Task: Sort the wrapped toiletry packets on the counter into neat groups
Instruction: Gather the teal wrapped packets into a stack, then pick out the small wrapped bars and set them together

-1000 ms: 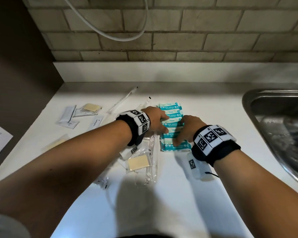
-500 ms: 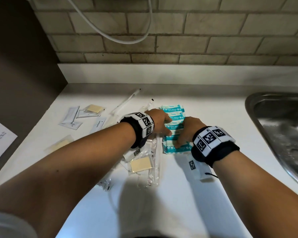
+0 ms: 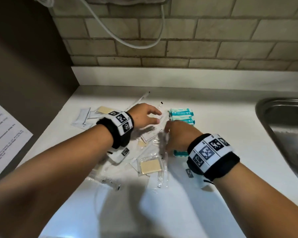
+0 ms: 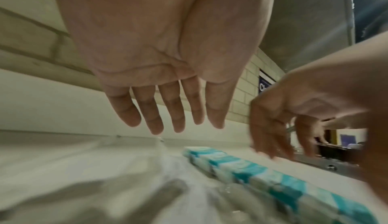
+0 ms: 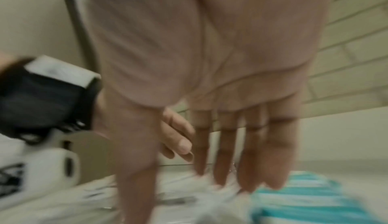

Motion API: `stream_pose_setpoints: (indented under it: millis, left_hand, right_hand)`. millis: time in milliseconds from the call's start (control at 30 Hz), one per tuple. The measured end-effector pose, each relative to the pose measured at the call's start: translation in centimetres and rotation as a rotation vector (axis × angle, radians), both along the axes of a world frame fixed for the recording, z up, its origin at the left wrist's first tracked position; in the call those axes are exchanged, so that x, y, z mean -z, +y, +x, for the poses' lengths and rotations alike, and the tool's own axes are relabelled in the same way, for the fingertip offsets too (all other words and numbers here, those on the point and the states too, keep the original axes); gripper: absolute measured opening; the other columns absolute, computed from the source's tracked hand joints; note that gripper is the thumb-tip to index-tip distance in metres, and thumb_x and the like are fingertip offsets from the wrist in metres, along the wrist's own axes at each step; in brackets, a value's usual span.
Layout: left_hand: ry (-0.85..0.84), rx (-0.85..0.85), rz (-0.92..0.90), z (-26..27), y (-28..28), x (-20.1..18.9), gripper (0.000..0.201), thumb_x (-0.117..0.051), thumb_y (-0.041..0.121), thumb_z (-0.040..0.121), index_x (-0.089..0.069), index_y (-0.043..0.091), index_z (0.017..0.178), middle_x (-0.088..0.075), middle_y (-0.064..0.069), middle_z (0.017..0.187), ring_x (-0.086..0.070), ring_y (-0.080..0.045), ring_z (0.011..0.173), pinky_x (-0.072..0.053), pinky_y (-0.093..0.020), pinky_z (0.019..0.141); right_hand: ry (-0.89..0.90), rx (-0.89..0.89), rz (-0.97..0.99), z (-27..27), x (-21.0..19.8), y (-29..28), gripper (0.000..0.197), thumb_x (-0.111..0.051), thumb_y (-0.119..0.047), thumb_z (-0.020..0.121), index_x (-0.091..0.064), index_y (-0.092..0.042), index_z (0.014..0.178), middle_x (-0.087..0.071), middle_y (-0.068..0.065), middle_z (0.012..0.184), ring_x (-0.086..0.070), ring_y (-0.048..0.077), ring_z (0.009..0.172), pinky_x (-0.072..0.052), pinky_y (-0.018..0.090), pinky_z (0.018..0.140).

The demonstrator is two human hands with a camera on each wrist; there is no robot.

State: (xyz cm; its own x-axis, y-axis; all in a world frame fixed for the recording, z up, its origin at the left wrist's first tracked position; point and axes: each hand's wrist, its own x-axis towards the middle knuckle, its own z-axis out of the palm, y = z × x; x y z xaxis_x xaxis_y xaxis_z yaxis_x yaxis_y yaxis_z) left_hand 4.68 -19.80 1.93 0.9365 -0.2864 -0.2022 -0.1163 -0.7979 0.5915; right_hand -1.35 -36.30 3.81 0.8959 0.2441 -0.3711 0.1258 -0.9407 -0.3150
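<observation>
On the counter (image 3: 213, 117), the teal packets (image 3: 181, 115) lie in a row; both the left hand (image 3: 144, 115) and right hand (image 3: 179, 134), fingers straight and empty, reach the clear packets (image 3: 163, 134) beside it, likely next to be gathered.

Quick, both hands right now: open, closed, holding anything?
Left hand: open, fingers straight, holding nothing.
Right hand: open, straight fingers reaching down to the clear wrapped packets; no grip visible.
</observation>
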Motion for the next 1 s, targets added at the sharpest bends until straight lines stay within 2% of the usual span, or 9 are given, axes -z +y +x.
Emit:
stream_pose_setpoints:
  millis: [100,300,433,567,633,733,800,900,1000]
  left_hand:
    - [-0.015,-0.087,0.032,-0.2,3.9,0.2,0.039,-0.072,0.03,0.086,-0.064,0.025,0.123,-0.061,0.004,0.132,-0.054,-0.014,0.124,-0.036,-0.021,0.095]
    - [-0.053,-0.314,0.209,0.2,10.6,1.9,0.072,-0.08,0.047,0.072,-0.052,0.025,0.135,-0.053,-0.001,0.14,-0.052,-0.022,0.125,-0.041,-0.03,0.101]
    - [0.0,-0.213,0.257,-0.1,10.8,2.5,0.077,-0.079,0.053,0.07,-0.051,0.026,0.136,-0.054,-0.004,0.139,-0.053,-0.024,0.125,-0.044,-0.033,0.102]
    - [0.064,-0.164,0.346,-0.4,10.7,4.1,0.089,-0.076,0.061,0.063,-0.048,0.025,0.14,-0.05,-0.004,0.141,-0.048,-0.026,0.129,-0.042,-0.041,0.107]
    - [0.038,-0.169,0.338,-0.4,10.9,4.6,0.083,-0.077,0.058,0.065,-0.053,0.024,0.137,-0.052,-0.004,0.136,-0.05,-0.026,0.126,-0.044,-0.042,0.105]
    - [-0.019,-0.166,0.264,-0.2,11.4,4.8,0.051,-0.078,0.037,0.074,-0.067,0.016,0.12,-0.064,-0.005,0.119,-0.062,-0.022,0.11,-0.049,-0.028,0.091]
    - [-0.046,-0.166,0.235,-0.3,11.3,4.8,0.041,-0.079,0.028,0.076,-0.07,0.012,0.112,-0.067,-0.003,0.109,-0.064,-0.02,0.101,-0.045,-0.021,0.081]
    - [-0.067,-0.191,0.187,0.0,11.2,5.1,0.03,-0.078,0.017,0.073,-0.072,0.011,0.102,-0.068,-0.003,0.101,-0.065,-0.02,0.094,-0.045,-0.02,0.075]
    - [-0.064,-0.235,0.146,0.3,11.9,5.0,0.028,-0.08,0.013,0.071,-0.071,0.011,0.098,-0.067,-0.004,0.096,-0.062,-0.018,0.086,-0.048,-0.021,0.076]
  right_hand:
    - [0.211,-0.209,0.106,-2.1,0.5,3.0,0.048,-0.085,-0.024,0.066,-0.059,-0.022,0.106,-0.065,-0.004,0.101,-0.064,0.019,0.092,-0.055,0.036,0.083]
    - [-0.028,-0.391,-0.164,-3.7,2.3,6.1,0.017,-0.058,-0.016,0.085,-0.066,-0.012,0.1,-0.07,0.008,0.098,-0.067,0.028,0.095,-0.055,0.032,0.081]
    - [0.014,-0.446,-0.247,-3.6,0.8,7.4,0.028,-0.062,-0.011,0.081,-0.067,-0.011,0.109,-0.066,0.006,0.108,-0.063,0.025,0.103,-0.055,0.033,0.085]
    - [0.099,-0.301,-0.155,-2.5,0.7,8.3,0.043,-0.072,-0.018,0.074,-0.057,-0.012,0.114,-0.061,0.004,0.11,-0.06,0.023,0.103,-0.053,0.033,0.084]
    - [0.111,-0.232,-0.114,-1.7,0.9,8.3,0.051,-0.077,-0.023,0.074,-0.056,-0.012,0.119,-0.062,0.008,0.115,-0.06,0.027,0.106,-0.052,0.037,0.089]
    - [0.073,-0.155,-0.102,-0.9,0.8,7.9,0.058,-0.08,-0.028,0.073,-0.053,-0.012,0.122,-0.061,0.01,0.119,-0.06,0.029,0.109,-0.05,0.037,0.092]
    - [0.053,-0.093,-0.099,-0.6,0.6,7.3,0.058,-0.079,-0.03,0.072,-0.049,-0.014,0.12,-0.061,0.006,0.115,-0.06,0.025,0.103,-0.05,0.036,0.09]
    - [0.01,-0.034,-0.125,-0.3,0.4,6.9,0.052,-0.074,-0.028,0.076,-0.047,-0.014,0.119,-0.061,0.004,0.112,-0.056,0.02,0.093,-0.051,0.035,0.088]
    - [-0.004,-0.019,-0.133,0.1,0.2,6.8,0.049,-0.072,-0.026,0.078,-0.048,-0.014,0.119,-0.061,0.005,0.112,-0.059,0.021,0.096,-0.052,0.035,0.087]
